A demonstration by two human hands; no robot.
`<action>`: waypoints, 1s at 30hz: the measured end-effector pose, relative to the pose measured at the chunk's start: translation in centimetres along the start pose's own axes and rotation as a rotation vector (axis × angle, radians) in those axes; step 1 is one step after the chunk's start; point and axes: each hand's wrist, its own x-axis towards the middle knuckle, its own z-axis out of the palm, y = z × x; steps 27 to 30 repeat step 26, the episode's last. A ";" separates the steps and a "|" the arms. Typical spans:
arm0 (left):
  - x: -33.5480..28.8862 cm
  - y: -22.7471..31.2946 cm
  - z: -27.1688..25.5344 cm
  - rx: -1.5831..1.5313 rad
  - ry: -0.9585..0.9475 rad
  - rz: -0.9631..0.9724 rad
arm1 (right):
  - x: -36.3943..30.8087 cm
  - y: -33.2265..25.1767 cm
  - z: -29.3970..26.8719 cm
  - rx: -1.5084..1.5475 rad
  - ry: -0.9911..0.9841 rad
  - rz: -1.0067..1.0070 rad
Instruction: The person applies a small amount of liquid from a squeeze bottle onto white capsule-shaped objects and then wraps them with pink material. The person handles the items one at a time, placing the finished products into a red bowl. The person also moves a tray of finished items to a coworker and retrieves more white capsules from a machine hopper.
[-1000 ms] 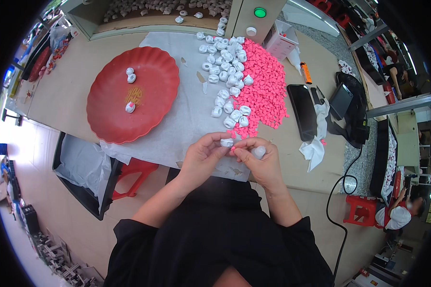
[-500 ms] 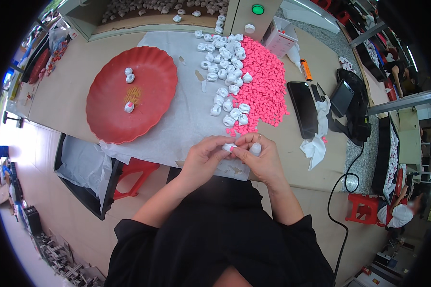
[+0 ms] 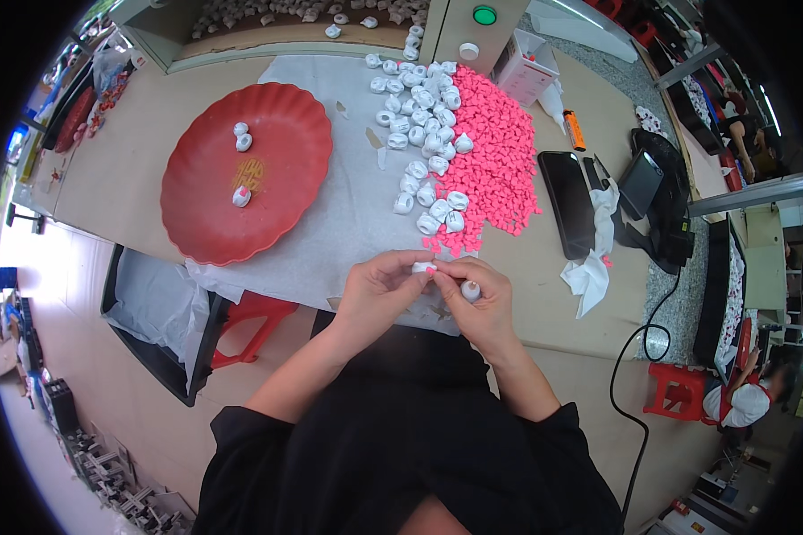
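Observation:
At the near edge of the paper, my left hand (image 3: pixel 382 290) pinches a small white rounded piece (image 3: pixel 422 267) between thumb and fingertips. A pink bit shows on it where the fingertips of both hands meet. My right hand (image 3: pixel 484 303) presses thumb and forefinger against the piece, with a small white squeeze bottle (image 3: pixel 470 290) tucked in its curled fingers. Just beyond lie a spread of tiny pink pieces (image 3: pixel 495 147) and, along its left side, several white rounded pieces (image 3: pixel 417 169). Farther left, a red scalloped plate (image 3: pixel 281 125) holds a few white pieces, one with a pink bit on it.
White paper (image 3: pixel 343 214) covers the table's middle. To the right lie a black phone (image 3: pixel 566 201), crumpled tissue (image 3: pixel 584 281), an orange lighter-like object (image 3: pixel 574 130) and a white nozzle bottle (image 3: pixel 551 102). A cabinet (image 3: pixel 303 58) stands behind; a paper-lined black tray (image 3: pixel 165 312) sits lower left.
Both hands stay together at the white piece. My right fingers have shifted slightly, and the bottle in them has tilted, its tip now facing more toward me.

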 end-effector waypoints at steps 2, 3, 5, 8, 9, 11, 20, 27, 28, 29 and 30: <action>0.0 -0.1 0.0 -0.024 0.011 -0.012 | -0.1 0.2 0.0 -0.059 -0.007 -0.095; 0.0 -0.2 0.1 -0.039 0.021 -0.017 | -0.1 0.3 0.0 -0.089 -0.011 -0.142; 0.0 -0.4 0.2 -0.033 0.029 -0.021 | -0.2 0.5 0.1 -0.141 0.009 -0.195; 0.0 -0.5 0.1 0.006 0.023 -0.014 | -0.3 0.8 0.2 -0.185 0.030 -0.256; 0.0 -0.5 0.1 0.002 0.017 -0.016 | -0.3 0.9 0.3 -0.194 0.036 -0.273; 0.0 -0.5 0.0 0.009 0.013 -0.023 | -0.3 0.8 0.3 -0.199 0.032 -0.282; 0.1 -0.5 0.1 0.022 0.017 -0.061 | -0.3 0.7 0.3 -0.225 0.031 -0.287; 0.4 -0.6 0.0 -0.065 -0.003 -0.065 | -0.7 2.0 -0.5 0.048 0.048 0.038; 0.4 -0.6 0.0 -0.065 -0.003 -0.065 | -0.7 2.0 -0.5 0.048 0.048 0.038; 0.4 -0.6 0.0 -0.065 -0.003 -0.065 | -0.7 2.0 -0.5 0.048 0.048 0.038; 0.4 -0.6 0.0 -0.065 -0.003 -0.065 | -0.7 2.0 -0.5 0.048 0.048 0.038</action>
